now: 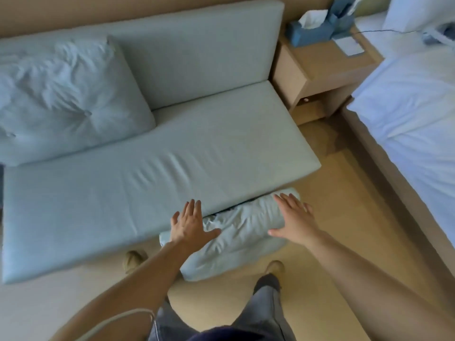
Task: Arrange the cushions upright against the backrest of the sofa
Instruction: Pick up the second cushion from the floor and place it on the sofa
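A pale blue-grey sofa (172,153) fills the left and middle of the head view, its backrest (197,52) against the wall. One crumpled cushion (61,99) leans against the backrest at the left. A second cushion (236,237) lies on the floor against the sofa's front edge, partly tucked under the seat. My left hand (190,227) is open, fingers spread, over the cushion's left end. My right hand (294,221) is open over its right end. Whether either palm touches the fabric I cannot tell.
A wooden side table (317,70) stands right of the sofa, with a blue tissue box (309,30) on it. A bed with white sheets (413,107) runs along the right. Wooden floor (349,217) lies between. My feet (275,267) stand by the floor cushion.
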`<state>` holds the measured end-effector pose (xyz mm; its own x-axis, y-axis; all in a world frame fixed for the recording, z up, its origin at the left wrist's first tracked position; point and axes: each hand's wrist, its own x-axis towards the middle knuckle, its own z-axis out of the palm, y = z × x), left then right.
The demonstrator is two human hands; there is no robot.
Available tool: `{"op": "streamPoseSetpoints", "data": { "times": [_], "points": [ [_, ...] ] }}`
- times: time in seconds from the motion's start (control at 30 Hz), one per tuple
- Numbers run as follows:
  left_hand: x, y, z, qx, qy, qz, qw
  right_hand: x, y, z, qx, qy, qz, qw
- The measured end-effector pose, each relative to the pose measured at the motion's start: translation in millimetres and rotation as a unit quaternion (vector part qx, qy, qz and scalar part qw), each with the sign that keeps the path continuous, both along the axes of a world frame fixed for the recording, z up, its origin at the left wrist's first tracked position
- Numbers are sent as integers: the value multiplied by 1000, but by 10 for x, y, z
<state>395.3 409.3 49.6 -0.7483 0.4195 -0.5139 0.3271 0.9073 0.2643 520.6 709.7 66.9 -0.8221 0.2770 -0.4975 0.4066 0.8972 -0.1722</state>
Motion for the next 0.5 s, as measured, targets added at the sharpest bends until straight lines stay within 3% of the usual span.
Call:
{"op": "streamPoseSetpoints", "data": {
  "times": [0.27,0.5],
  "points": [
    [873,601,-32,-47,-38,110,992,97,797,-173,-33,-62,123,990],
    [649,726,-936,-65,-74,117,988,-321,961,-1143,-41,-85,173,980]
  ]
}}
